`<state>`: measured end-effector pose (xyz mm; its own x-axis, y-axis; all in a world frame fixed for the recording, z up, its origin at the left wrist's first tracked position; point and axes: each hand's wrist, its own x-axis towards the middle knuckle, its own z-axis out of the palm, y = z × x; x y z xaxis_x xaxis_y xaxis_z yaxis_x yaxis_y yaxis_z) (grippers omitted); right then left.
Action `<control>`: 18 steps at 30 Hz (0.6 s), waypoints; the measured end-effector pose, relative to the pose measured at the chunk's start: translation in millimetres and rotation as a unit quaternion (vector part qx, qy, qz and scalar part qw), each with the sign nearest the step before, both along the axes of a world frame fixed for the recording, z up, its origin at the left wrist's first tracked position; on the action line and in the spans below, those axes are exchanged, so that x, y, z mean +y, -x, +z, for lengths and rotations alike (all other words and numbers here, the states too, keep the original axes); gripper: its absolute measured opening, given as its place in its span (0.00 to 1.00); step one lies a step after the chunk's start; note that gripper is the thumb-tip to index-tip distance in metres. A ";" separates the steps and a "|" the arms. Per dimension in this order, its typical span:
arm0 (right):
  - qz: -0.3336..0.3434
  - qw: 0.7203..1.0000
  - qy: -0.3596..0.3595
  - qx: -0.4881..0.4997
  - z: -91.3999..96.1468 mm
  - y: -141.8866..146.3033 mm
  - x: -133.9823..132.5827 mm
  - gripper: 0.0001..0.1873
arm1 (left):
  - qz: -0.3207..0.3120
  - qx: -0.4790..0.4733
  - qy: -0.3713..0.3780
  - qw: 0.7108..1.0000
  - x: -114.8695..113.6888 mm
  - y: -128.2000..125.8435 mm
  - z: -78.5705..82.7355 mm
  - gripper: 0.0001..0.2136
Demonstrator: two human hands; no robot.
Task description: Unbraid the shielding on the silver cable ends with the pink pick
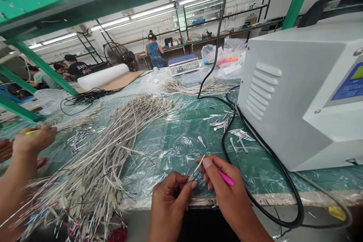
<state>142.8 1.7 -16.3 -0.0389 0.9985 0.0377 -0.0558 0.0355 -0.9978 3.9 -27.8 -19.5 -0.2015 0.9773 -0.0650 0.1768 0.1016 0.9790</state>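
Note:
My left hand (173,195) is closed in a pinch around a short foil-wrapped cable end (195,172), just above the front edge of the table. The silvery tip slants up and right to the fingers of my right hand (222,181). That hand is closed around a slim tool with a bright pink handle (227,178); its working end is hidden by the fingers. My right thumb and forefinger meet at the foil tip. Left of my hands lies a large bundle of grey-white cables (121,132), with bare coloured wires at its near end.
Scattered foil scraps (241,136) lie on the plastic-covered green table (176,136). A large grey-white machine (283,94) stands at right, with a black cable (227,136) looping beside it. At left, a co-worker's hand (35,138) holds something yellow-green. Green frame beams (45,64) cross above.

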 end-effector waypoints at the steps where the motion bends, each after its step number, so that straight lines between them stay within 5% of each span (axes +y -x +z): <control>1: -0.002 1.000 0.002 -0.006 0.2 0.5 0.2 0.19 | 0.007 -0.003 0.001 1.000 -0.3 -0.5 -0.4 0.13; 18: -0.001 0.998 -0.028 -0.057 2.9 3.9 0.4 0.15 | -0.040 -0.017 0.020 0.999 -0.8 4.7 7.2 0.16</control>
